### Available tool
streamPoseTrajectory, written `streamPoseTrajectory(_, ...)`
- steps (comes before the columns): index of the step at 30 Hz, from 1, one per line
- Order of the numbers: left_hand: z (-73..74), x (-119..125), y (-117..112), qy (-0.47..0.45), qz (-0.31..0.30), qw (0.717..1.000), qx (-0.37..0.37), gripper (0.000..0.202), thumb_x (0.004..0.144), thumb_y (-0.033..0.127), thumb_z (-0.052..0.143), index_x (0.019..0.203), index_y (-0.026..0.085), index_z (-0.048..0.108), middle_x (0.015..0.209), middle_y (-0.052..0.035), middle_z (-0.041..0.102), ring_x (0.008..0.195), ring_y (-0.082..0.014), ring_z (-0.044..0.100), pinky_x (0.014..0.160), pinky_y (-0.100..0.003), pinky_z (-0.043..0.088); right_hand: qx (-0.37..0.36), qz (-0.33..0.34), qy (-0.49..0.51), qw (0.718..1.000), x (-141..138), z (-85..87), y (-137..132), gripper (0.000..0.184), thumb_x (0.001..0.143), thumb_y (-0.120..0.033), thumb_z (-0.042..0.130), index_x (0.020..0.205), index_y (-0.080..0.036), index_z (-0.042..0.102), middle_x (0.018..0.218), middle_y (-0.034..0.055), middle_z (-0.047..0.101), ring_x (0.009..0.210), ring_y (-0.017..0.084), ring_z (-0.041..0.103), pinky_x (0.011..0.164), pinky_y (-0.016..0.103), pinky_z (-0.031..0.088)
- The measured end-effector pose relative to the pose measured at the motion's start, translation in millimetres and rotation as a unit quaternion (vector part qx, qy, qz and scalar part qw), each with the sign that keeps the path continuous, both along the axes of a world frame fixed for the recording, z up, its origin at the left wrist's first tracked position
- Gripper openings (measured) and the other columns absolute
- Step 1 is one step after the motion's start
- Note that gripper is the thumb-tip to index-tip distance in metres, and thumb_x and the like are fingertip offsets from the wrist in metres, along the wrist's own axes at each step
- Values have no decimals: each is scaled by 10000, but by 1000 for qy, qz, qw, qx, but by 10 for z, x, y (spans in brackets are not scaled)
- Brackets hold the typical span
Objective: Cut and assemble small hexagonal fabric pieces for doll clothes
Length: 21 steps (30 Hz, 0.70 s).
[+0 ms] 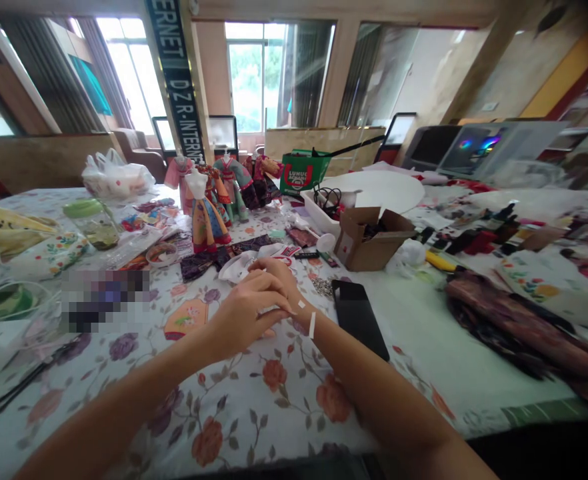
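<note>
My left hand (247, 308) lies across my right hand, its fingers stretched out over the back of it and the thumb reaching the right wrist. My right hand (278, 275) is bent inward beyond it, and its fingers are mostly hidden. A white strip of tape (313, 325) is stuck on my right wrist, with a smaller white piece (301, 304) close by. Just beyond the hands lies a crumpled white plastic wrapper (233, 268). An orange embroidered fabric piece (187, 319) rests left of my hands on the flowered tablecloth (234, 407). To their right is a black phone (359, 319).
Small dress forms in costumes (208, 217) stand farther back. A cardboard box (371, 240), a white tray (319, 215) and a green bag (301, 172) are to the right of them. A green-lidded jar (91, 223) stands left. Dark patterned cloth (514, 320) lies at right.
</note>
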<state>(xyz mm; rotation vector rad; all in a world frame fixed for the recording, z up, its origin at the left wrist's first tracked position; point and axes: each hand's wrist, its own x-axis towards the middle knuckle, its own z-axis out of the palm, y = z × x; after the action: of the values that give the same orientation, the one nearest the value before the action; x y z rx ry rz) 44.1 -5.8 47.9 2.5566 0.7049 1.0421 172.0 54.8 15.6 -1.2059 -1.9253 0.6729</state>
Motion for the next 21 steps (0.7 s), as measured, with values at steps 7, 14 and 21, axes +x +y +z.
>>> streamPoseTrajectory(7,-42,-26,-14,-15,-9,1000,16,153,873,185,553,813,176,693,876,-70,620,860,-183,544,798,-330,448,-41,-37,45,997,-51,-109,106,131,734,-121,580,729,-235,645,733,14,656,721,195,606,656,351,533)
streamPoseTrajectory(14,-20,-69,-51,-13,-18,998,63,117,842,152,598,800,186,701,859,-59,620,835,-179,539,784,-333,441,-51,-18,73,996,-70,-135,101,121,716,-132,580,712,-240,635,731,0,656,705,180,601,649,342,525)
streamPoseTrajectory(21,-99,-134,-73,-8,-21,994,104,91,828,149,620,800,209,683,874,-36,617,874,-174,552,826,-342,431,-68,-8,95,993,-104,-112,99,147,735,-164,540,635,-241,615,683,11,631,673,176,572,569,317,473)
